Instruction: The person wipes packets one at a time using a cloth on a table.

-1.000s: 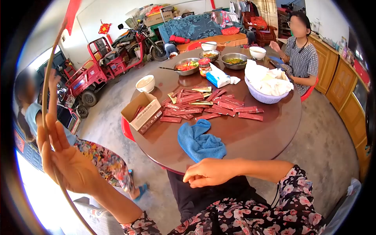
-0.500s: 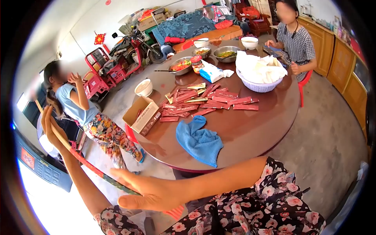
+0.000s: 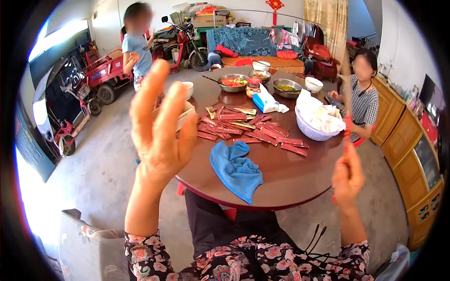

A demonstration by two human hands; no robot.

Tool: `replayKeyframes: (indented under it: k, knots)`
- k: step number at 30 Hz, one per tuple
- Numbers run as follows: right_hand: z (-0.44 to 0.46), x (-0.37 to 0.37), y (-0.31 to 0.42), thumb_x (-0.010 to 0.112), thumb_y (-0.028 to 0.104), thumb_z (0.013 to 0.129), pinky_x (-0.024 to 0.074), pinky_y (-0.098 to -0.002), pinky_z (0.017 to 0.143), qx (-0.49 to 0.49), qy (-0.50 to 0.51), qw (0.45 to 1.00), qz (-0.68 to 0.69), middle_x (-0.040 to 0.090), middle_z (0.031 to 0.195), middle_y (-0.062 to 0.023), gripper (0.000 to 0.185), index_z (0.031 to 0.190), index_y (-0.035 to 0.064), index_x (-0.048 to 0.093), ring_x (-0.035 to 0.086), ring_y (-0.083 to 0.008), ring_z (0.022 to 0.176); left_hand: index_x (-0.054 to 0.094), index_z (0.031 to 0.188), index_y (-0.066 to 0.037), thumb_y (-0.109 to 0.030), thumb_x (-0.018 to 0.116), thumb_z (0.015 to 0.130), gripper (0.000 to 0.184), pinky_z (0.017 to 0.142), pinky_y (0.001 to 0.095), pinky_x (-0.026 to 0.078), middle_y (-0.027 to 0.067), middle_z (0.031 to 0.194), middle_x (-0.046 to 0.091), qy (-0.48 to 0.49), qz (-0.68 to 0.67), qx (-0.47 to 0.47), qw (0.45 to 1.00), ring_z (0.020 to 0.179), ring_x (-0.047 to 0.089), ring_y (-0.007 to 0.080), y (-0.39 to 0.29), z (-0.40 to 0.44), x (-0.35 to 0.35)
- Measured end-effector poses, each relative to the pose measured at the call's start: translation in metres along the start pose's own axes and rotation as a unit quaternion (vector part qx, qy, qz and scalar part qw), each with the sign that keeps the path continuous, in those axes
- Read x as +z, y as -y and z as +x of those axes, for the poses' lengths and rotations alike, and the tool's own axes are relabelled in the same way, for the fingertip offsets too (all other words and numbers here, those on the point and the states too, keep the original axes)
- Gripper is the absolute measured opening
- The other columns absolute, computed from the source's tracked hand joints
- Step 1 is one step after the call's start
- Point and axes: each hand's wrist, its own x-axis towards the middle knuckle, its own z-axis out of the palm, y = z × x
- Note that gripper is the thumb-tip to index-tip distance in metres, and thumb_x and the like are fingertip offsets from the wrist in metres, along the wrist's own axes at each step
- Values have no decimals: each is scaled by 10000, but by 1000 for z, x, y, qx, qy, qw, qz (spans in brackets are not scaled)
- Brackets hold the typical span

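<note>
My left hand (image 3: pixel 161 129) is raised in front of the table's left side, empty, with its fingers apart. My right hand (image 3: pixel 348 178) is closed round the red handle part of a long thin stick (image 3: pixel 347 100). The stick stands nearly upright, and its pale upper part is smeared by motion, so its tip is unclear. Between my hands on the round brown table (image 3: pixel 295 178) lies a crumpled blue cloth (image 3: pixel 236 171). Behind the cloth is a loose pile of red sachets (image 3: pixel 234 122). My left hand partly hides an open cardboard box (image 3: pixel 187 114).
A lilac basket (image 3: pixel 316 131) with white cloth stands at the table's right. Metal dishes (image 3: pixel 233 84), a jar (image 3: pixel 253 87) and a tissue pack (image 3: pixel 265 102) sit farther back. One person (image 3: pixel 136 54) stands left; another (image 3: pixel 363 96) sits right, beside wooden cabinets (image 3: pixel 398 126).
The stick has swung from low left to upright at the right in my right hand. My left hand has moved rightward, away from the stick's upper end. The view has turned.
</note>
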Motion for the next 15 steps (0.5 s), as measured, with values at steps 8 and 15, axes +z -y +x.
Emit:
replayKeyframes:
  k: [8,15]
  knots:
    - [21,-46,0,430,95,970,348,-192,480,14,-82,995,-56,457,741,11,440,1400,16,383,401,-41,563,454,1324,-15,15,647,759,599,992,459,408,232,1380,401,120,-86,-133,980,1230,451,396,7,-65,21]
    - [-14,-97,-36,519,19,902,492,-312,713,82,386,883,-256,602,898,-52,360,1258,34,566,556,-149,685,448,1330,-20,19,642,740,622,1005,449,386,211,1372,423,150,-103,-197,963,1220,457,388,3,-89,19]
